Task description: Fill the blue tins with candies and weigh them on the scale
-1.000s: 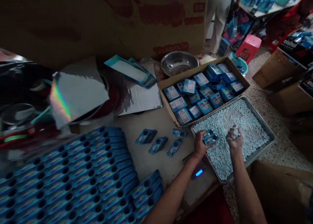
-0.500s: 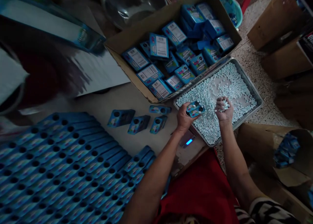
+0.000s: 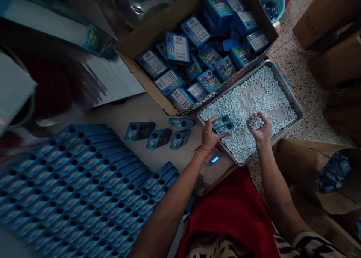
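My left hand [image 3: 210, 135] grips two small blue candy boxes [image 3: 223, 125] side by side over the left part of a metal tray [image 3: 298, 108]. Dark round holes show in their upper ends. My right hand [image 3: 262, 129], palm up and fingers curled, cups a heap of small pale candies [image 3: 256, 122] above the tray. Loose candies of the same pale blue and white cover much of the tray floor, with some bare patches.
An open carton [image 3: 166, 107] of blue boxes adjoins the tray. Standing boxes with holes [image 3: 84, 183] fill the lower left, and several more [image 3: 158, 139] stand apart. A small lit blue display [image 3: 215, 159] is beside the tray. Cardboard boxes [image 3: 324, 21] line the right side.
My right hand has rolled from a loose fist to an open-palmed cup, showing the candies in it. White candies on top of the two held boxes are gone, and their holes show.
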### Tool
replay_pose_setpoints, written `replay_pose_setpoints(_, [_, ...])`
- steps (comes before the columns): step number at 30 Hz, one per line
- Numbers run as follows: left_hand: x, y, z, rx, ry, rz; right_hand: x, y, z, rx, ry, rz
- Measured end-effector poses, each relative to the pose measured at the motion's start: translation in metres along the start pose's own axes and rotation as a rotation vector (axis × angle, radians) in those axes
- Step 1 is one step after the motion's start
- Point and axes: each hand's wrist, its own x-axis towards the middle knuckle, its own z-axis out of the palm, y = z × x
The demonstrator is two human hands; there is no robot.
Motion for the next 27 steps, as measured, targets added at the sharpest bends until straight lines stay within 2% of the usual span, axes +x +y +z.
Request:
replay_pose_setpoints(3, [-0.007,-0.009,-0.001,-0.142,-0.066,-0.054,0.015,0.005,-0.005,-0.104,0.071,-0.005])
replay_pose_setpoints(6, [-0.008,-0.008,-0.019,-0.233,-0.194,-0.015,0.026,0.004,-0.014,-0.208,0.136,0.033])
replay_pose_setpoints(10, [0.007,0.002,-0.045,-0.213,-0.32,-0.026,0.026,-0.004,-0.023,-0.076,0.034,0.215])
replay_pose_setpoints(13, [0.022,0.009,-0.051,-0.239,-0.407,-0.14,0.023,-0.004,-0.021,-0.027,-0.008,0.243])
replay_pose_setpoints(17, [0.031,0.014,-0.047,-0.354,-0.385,-0.293,0.021,0.01,-0.016,0.023,-0.065,0.261])
replay_pose_setpoints(20, [0.031,0.014,-0.048,-0.368,-0.353,-0.356,0.025,0.018,-0.016,0.058,-0.072,0.26])
replay_pose_setpoints(27, [0.041,0.007,-0.064,-0.161,-0.156,-0.292,0.03,0.013,-0.013,0.207,-0.019,0.285])
